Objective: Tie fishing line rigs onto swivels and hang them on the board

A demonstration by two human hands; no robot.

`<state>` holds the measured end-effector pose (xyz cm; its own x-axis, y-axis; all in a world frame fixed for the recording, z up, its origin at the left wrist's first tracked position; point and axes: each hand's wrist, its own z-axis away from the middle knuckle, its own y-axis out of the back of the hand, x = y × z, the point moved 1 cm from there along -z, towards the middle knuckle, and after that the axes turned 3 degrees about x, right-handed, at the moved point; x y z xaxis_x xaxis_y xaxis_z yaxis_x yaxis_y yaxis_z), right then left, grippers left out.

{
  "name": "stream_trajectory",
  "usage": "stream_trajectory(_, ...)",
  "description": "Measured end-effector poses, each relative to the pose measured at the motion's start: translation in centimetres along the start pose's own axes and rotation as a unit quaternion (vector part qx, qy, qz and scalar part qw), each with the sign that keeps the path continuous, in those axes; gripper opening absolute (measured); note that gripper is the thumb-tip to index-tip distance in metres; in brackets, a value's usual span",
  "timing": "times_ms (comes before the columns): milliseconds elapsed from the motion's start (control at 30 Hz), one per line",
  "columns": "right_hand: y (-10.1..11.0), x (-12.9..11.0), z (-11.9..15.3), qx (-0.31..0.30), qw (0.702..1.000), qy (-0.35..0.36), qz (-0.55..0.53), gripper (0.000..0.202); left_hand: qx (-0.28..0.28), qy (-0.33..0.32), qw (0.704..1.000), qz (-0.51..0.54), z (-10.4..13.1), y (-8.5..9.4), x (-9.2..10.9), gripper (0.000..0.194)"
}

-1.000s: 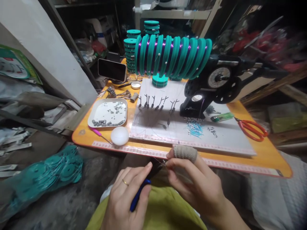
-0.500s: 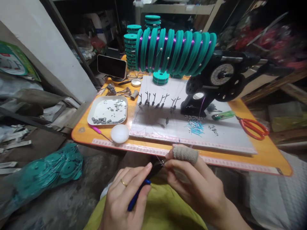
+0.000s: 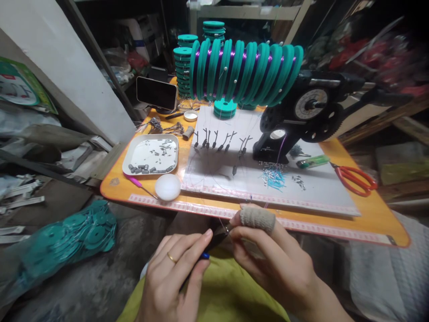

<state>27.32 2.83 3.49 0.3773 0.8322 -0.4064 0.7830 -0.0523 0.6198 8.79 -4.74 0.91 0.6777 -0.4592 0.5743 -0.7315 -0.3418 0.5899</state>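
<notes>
A blue-handled pair of pliers point(image 3: 215, 240) is gripped in the left hand point(image 3: 176, 273), with the fingers closed around it and its dark tip pointed toward the right hand point(image 3: 279, 259). By the thumb and forefinger of the right hand, a small shiny piece point(image 3: 227, 230) is pinched at that tip, just off the near edge of the table point(image 3: 117, 181); its exact shape cannot be told. A thin line point(image 3: 221, 223) is seen beside it. A finger of the right hand is covered by a knitted sleeve point(image 3: 258, 218). On the table, dark weights point(image 3: 144, 169) and smaller bits are held in a white tray point(image 3: 126, 157), with a white round dish point(image 3: 167, 187) placed near it. Blue-tipped pieces point(image 3: 274, 176) are scattered on a white board point(image 3: 214, 179), and red-handled scissors point(image 3: 355, 180) are laid at its right. Above the board, green spools point(image 3: 248, 71) are carried in a row by a black stand point(image 3: 271, 150).
</notes>
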Motion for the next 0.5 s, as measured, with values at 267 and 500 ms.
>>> stream_trajectory(267, 0.05, 0.04, 0.24, -0.008, 1.0, -0.002, -0.001, 0.017, 0.0, -0.002, 1.0, 0.001, -0.08, -0.03, -0.03, 0.045)
stream_trajectory(500, 0.06, 0.14, 0.25, -0.006, 1.0, 0.003, 0.002, 0.018, 0.006, -0.003, 1.0, -0.005, -0.36, 0.0, 0.12, 0.043)
